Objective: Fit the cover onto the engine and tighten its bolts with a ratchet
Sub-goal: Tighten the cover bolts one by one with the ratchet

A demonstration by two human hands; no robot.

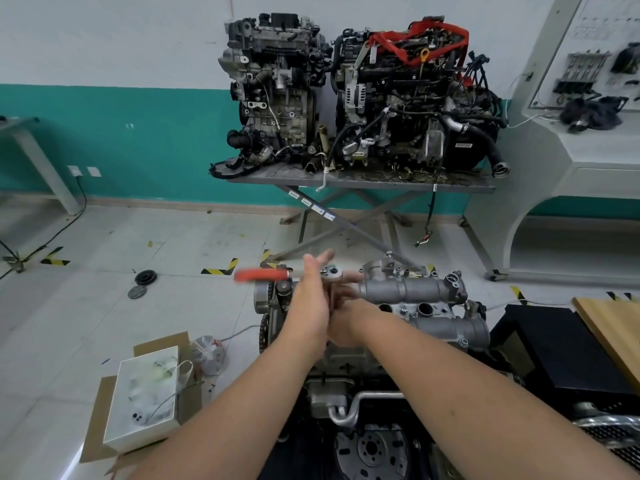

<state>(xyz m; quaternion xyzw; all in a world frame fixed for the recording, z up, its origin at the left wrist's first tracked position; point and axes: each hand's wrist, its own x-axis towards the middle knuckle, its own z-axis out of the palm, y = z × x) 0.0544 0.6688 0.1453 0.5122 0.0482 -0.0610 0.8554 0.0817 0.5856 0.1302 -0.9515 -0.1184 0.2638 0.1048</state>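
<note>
At the far left, a white box [143,398] sits on flattened cardboard [100,420] on the tiled floor, with a crumpled plastic bag [207,353] just beside it. Two dark round parts [142,284] lie on the floor farther back. Right of these, the ratchet [294,274] stands on top of the engine [363,341], its red handle [259,274] blurred and pointing left, its metal head toward the right. The left hand [310,296] is beside the ratchet's upright shaft, fingers straight and pointing upward; its grip is released. The right hand [346,320] lies just behind and partly hidden by the left one, fingers reaching toward the shaft; whether it grasps the shaft cannot be told. Further right, the grey metal cover [415,292] sits on the engine's top. Behind, two more engines [363,95] rest on a steel table [363,180]. At the right edge a wooden board [613,327] lies over a black case [554,348].
</note>
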